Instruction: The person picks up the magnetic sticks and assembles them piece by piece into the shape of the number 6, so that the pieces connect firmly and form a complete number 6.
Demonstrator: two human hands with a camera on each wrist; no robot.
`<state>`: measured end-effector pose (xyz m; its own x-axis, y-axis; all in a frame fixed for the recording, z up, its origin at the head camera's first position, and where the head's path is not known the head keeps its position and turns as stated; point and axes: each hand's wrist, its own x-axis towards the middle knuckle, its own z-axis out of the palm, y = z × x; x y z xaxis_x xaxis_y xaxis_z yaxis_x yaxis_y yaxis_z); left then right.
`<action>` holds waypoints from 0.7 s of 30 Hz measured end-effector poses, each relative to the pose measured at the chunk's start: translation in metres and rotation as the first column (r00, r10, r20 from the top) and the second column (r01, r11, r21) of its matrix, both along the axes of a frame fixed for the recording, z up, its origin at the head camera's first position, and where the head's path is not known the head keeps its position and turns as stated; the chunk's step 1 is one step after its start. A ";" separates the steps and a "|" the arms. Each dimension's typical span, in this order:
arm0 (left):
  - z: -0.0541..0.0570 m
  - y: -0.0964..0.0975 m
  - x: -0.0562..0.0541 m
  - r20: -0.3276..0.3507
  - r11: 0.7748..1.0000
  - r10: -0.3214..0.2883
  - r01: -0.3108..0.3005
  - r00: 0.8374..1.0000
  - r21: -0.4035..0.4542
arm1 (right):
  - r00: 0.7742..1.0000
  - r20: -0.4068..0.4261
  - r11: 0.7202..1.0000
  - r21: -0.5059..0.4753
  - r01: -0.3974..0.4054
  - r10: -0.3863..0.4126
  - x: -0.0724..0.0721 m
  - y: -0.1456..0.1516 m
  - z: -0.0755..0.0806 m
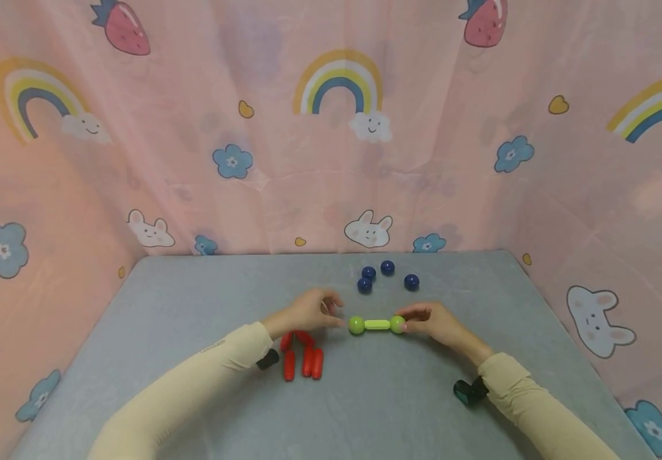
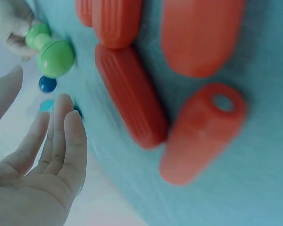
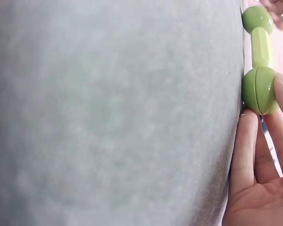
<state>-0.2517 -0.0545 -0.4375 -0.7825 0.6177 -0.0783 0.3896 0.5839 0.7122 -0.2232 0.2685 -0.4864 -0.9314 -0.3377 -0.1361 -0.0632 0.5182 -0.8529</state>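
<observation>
A green dumbbell-shaped toy piece [image 1: 377,324], two balls joined by a lighter ridged rod, lies on the grey table. My right hand [image 1: 436,322] pinches its right ball [image 3: 259,90] between thumb and fingers. Just off the left ball [image 1: 356,325] is my left hand [image 1: 312,309], its fingers spread and relaxed with nothing between them. Below the left hand lie several red rods [image 1: 289,365], partly covered by that hand and wrist in the head view. In the left wrist view one red rod [image 2: 203,134] shows a round hollow in its end.
Several dark blue balls [image 1: 387,268] sit toward the back of the table [image 1: 204,287], beyond the green piece. A pink patterned curtain [image 1: 262,191] rises along the back and sides. Dark wrist cameras [image 1: 469,392] hang under both sleeves, close to the tabletop.
</observation>
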 end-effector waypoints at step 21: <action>-0.020 -0.104 0.025 0.080 0.974 0.188 -0.197 0.979 0.115 | 0.999 -0.035 1.000 0.008 -0.022 0.022 -0.001 0.001 -0.002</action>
